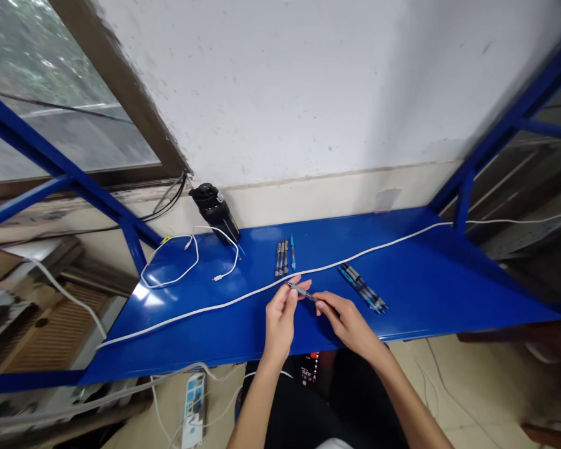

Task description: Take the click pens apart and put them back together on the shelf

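Observation:
Both of my hands hold one grey pen [302, 291] above the front part of the blue table [191, 346]. My left hand [280, 318] pinches its left end between thumb and fingers. At its right end, the fingertips of my right hand [343, 317] are closed on it. Beyond my left hand, several dark pens [282, 257] lie side by side, with a light blue pen [293, 252] just to their right. A second group of grey and blue pens [362, 288] lies slanted to the right of my hands.
A long white cable [378, 247] crosses the table behind my hands. A black bottle [215, 212] stands at the back left beside a looped white charging cable [168, 282]. Blue metal posts [131, 240] rise at both sides. A power strip [194, 405] lies on the floor.

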`<state>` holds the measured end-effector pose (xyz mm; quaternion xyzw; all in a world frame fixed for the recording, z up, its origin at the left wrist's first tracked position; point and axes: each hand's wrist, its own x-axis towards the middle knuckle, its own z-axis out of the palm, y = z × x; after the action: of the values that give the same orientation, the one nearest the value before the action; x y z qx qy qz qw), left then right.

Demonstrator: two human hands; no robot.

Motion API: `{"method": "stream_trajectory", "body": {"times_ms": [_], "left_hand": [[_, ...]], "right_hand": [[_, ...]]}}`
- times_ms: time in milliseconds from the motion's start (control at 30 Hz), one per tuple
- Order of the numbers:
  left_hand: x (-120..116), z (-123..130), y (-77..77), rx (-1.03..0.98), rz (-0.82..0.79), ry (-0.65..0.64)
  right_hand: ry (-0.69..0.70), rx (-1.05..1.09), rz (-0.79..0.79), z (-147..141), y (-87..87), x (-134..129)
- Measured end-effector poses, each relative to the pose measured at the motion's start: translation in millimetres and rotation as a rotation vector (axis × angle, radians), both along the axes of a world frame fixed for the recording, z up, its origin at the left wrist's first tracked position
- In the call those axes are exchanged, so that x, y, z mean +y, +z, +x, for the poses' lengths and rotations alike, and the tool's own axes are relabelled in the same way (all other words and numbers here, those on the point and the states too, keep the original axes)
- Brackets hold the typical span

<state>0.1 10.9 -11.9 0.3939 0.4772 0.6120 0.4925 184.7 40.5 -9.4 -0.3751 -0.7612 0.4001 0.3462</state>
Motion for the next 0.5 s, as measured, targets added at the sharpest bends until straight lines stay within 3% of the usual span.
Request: {"method": "stream_trajectory", "body": {"times_ms": [233,500], "left_hand": [[-1.1,0.6,-8.4,-0.054,-0.049,0.097],[-0.1,2.7,-5.6,-0.096,-0.051,0.159]], "right_hand": [[-0.003,0.043,0.016,1.6,-1.8,-0.1],[-0.002,0.012,0.015,0.4,-2.5,-1.8]]}}
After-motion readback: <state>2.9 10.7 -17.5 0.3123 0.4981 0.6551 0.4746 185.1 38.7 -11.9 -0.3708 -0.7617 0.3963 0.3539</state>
